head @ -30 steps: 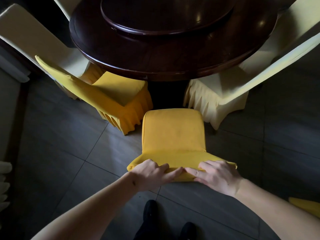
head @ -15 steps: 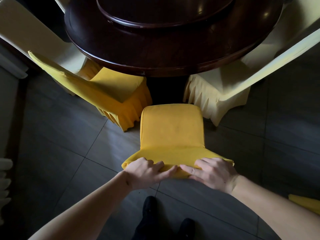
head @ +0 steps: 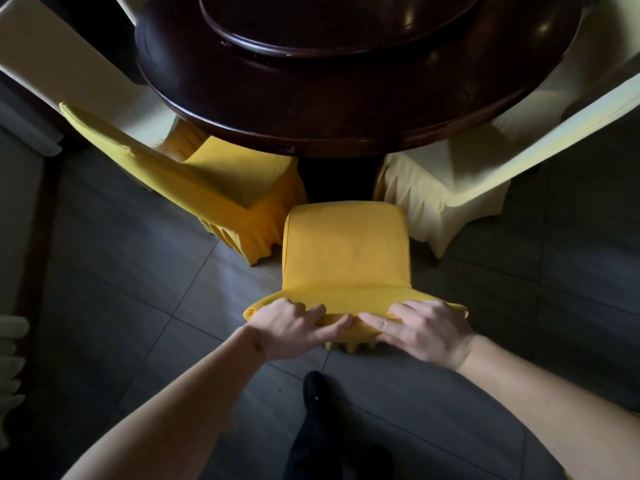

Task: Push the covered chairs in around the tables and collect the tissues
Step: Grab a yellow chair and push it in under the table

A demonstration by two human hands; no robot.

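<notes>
A yellow-covered chair (head: 346,254) stands in front of me, its seat facing the dark round table (head: 311,109). My left hand (head: 294,327) and my right hand (head: 422,327) both grip the top edge of its backrest, fingers curled over the cloth. The seat's front edge lies just short of the table's rim. No tissues are in sight.
A second yellow-covered chair (head: 221,188) is tucked at the table's left, a cream-covered chair (head: 460,174) at its right, another cream chair (head: 52,60) at far left. A lazy Susan (head: 346,26) tops the table. Dark tiled floor (head: 121,271) surrounds; my shoe (head: 313,389) stands below.
The chair has slid forward toward the table with both hands still gripping its backrest. The view has moved closer to the table.
</notes>
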